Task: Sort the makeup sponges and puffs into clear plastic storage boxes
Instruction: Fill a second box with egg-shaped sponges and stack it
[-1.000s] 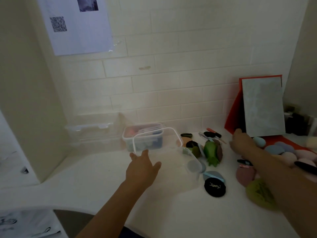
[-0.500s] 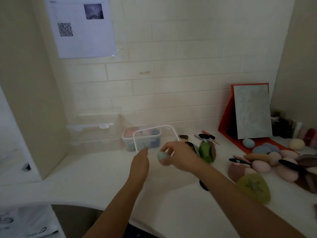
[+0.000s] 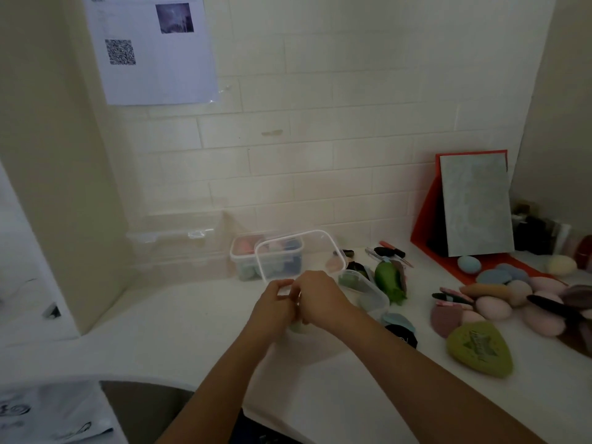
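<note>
Head view: left hand [image 3: 272, 305] against right hand [image 3: 321, 296], at clear box [image 3: 324, 231]

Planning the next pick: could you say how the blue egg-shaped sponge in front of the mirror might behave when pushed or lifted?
The blue egg-shaped sponge is rounded, so a push would probably roll it across the red stand. Its matte, foam-like look suggests it is light, squashy and not slippery.
</note>
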Demonstrator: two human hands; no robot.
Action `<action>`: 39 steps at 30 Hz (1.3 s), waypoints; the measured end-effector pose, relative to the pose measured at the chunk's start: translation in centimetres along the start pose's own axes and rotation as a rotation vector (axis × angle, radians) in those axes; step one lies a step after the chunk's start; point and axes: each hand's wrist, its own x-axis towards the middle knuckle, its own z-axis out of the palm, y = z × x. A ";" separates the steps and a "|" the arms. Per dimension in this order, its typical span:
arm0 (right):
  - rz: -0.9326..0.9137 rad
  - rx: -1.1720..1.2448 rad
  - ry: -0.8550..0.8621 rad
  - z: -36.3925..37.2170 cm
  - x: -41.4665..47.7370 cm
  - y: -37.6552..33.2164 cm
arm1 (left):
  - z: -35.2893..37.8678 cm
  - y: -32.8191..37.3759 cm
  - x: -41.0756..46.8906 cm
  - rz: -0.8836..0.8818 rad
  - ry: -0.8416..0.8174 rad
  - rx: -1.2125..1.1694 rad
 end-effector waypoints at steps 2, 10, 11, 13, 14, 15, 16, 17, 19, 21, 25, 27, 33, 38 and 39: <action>-0.046 0.052 -0.041 -0.5 -0.4 0.5 | -0.3 0.0 0.4 -0.026 -0.037 0.041; -0.111 0.492 -0.162 -4.6 -2.6 5.1 | -0.6 0.1 1.2 -0.073 -0.083 0.032; -0.112 0.479 -0.092 -5.4 -2.8 6.3 | -0.7 0.0 1.3 -0.072 -0.083 0.011; -0.065 0.360 0.105 -7.3 -3.3 9.2 | -0.8 -0.1 1.3 -0.071 -0.086 -0.007; -0.008 0.303 0.205 -8.2 -3.6 10.8 | -0.8 -0.1 1.2 -0.069 -0.088 -0.011; 0.064 0.273 0.287 -8.9 -3.9 12.6 | -0.8 -0.1 1.2 -0.064 -0.088 -0.014; 0.138 0.253 0.350 -9.4 -4.2 14.4 | -0.8 0.0 1.1 -0.065 -0.087 -0.007; 0.209 0.227 0.400 -9.8 -4.3 16.1 | -0.7 0.1 1.1 -0.065 -0.085 -0.001; 0.329 0.195 0.458 -9.9 -4.4 19.1 | -0.8 0.1 1.1 -0.065 -0.085 0.005; 0.440 0.213 0.431 -9.4 -4.1 21.7 | -0.7 0.1 1.1 -0.064 -0.081 0.003; 0.515 0.073 0.303 -8.6 -3.3 24.9 | -0.6 0.2 1.1 -0.065 -0.077 0.037; 0.498 -0.128 0.224 -8.4 -2.9 25.7 | -0.5 0.1 1.2 -0.060 -0.077 0.051; 0.481 -0.125 0.042 -8.9 -2.1 26.3 | -0.4 0.0 1.7 -0.074 -0.077 0.083; 0.481 -0.273 -0.049 -9.5 -2.4 26.1 | -0.4 -0.1 1.8 -0.071 -0.085 0.075; 0.472 -0.314 -0.060 -9.6 -2.6 26.0 | -0.4 -0.1 1.8 -0.069 -0.082 0.072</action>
